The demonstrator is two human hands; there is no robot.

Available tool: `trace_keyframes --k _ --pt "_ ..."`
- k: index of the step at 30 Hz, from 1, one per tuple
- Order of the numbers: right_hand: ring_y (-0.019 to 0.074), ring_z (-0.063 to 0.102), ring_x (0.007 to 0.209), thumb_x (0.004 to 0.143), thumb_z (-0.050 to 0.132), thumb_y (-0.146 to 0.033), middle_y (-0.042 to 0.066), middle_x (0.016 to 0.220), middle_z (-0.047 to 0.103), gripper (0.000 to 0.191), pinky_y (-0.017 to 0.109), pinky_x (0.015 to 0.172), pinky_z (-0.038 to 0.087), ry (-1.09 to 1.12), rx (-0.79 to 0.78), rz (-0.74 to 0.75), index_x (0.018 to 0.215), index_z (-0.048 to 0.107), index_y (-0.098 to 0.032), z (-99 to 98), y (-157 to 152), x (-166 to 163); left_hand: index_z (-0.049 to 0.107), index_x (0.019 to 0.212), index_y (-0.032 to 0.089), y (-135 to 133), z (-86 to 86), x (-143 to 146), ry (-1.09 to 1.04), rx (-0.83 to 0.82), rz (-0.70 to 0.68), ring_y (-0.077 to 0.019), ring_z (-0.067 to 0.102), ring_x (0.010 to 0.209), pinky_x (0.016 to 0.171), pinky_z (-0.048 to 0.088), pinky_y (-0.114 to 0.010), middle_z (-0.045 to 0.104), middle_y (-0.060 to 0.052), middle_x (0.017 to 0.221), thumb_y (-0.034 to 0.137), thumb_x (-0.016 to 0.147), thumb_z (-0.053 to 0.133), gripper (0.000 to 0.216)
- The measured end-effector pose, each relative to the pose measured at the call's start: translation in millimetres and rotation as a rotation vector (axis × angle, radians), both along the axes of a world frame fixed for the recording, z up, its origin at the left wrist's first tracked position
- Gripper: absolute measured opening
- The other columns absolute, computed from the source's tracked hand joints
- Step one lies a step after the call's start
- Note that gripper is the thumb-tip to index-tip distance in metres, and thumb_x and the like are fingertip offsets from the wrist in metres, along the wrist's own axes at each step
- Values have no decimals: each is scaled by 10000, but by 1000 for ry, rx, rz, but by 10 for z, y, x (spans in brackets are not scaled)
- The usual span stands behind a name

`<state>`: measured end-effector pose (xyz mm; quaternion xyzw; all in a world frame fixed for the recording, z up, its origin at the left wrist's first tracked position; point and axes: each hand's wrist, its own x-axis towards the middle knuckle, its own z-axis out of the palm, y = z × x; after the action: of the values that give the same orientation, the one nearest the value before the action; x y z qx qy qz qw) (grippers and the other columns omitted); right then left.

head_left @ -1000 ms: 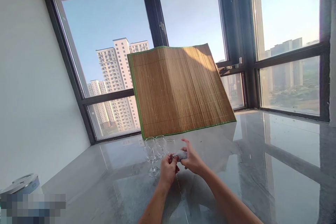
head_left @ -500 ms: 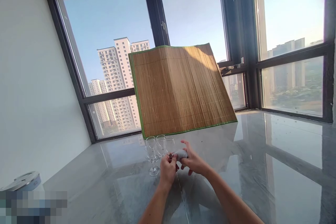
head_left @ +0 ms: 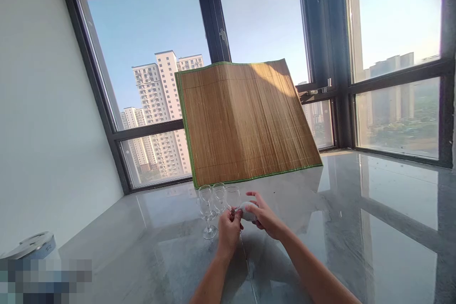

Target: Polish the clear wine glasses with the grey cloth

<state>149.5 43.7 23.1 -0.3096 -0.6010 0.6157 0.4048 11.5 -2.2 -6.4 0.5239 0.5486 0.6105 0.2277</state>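
A pale grey, bulb-shaped thing point(head_left: 248, 212) with a brownish ridged end is between my two hands, in front of the mat. My left hand point(head_left: 228, 228) is closed, pinching it at the narrow ridged end. My right hand point(head_left: 265, 218) cups the rounded end from the right, its thumb over the top and some fingers stretched out beyond. Three clear stemmed glasses stand upright close to my left hand: a front left one point(head_left: 205, 204), one behind it point(head_left: 219, 194) and a right one point(head_left: 233, 194) whose lower part my hands hide.
A bamboo mat point(head_left: 245, 123) with a green border leans upright against the dark-framed window point(head_left: 210, 19). All this is on a glossy grey surface point(head_left: 171, 256) with a thin joint line. A white lidded container point(head_left: 39, 244) is at the lower left, partly pixelated.
My right hand has closed further over the rounded end, its lower fingers curling in and its thumb coming on top. My left hand keeps its pinch, and the glasses stay put.
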Motion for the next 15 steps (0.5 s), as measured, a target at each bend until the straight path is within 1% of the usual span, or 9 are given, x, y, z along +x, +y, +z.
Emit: trace_keyframes --k 4,7,9,11,15 --pt "59 394 497 654 556 -236 -32 916 531 557 196 420 203 22 53 -47 1180 377 -275 -45 91 -5 643 898 151 16 -9 0 29 -20 16 -123 542 461 476 399 -216 577 30 559 586 793 610 449" --pt "88 436 561 617 548 -204 -43 837 520 579 212 489 307 64 139 -108 1164 362 -245 -70 173 2 638 1011 137 23 -22 -12 47 -29 71 -136 563 477 492 424 -227 566 40 566 548 808 593 461" --pt "111 458 601 596 548 -195 -51 783 508 593 233 543 351 63 198 -158 1155 354 -224 -77 207 8 636 1031 131 23 -33 -21 88 -37 90 -140 574 486 506 432 -232 561 43 565 510 823 577 437" --pt "122 456 606 603 539 -203 -54 751 499 585 249 564 359 52 235 -188 1158 355 -211 -79 215 12 644 1021 133 22 -47 -26 141 -53 87 -140 579 484 511 426 -230 559 44 557 477 834 564 399" --pt "133 457 595 676 481 -230 -45 747 511 511 266 571 370 48 260 -163 1174 372 -208 -106 217 6 652 1003 149 27 -73 -26 185 -72 86 -135 577 481 515 414 -225 565 45 555 446 849 538 354"
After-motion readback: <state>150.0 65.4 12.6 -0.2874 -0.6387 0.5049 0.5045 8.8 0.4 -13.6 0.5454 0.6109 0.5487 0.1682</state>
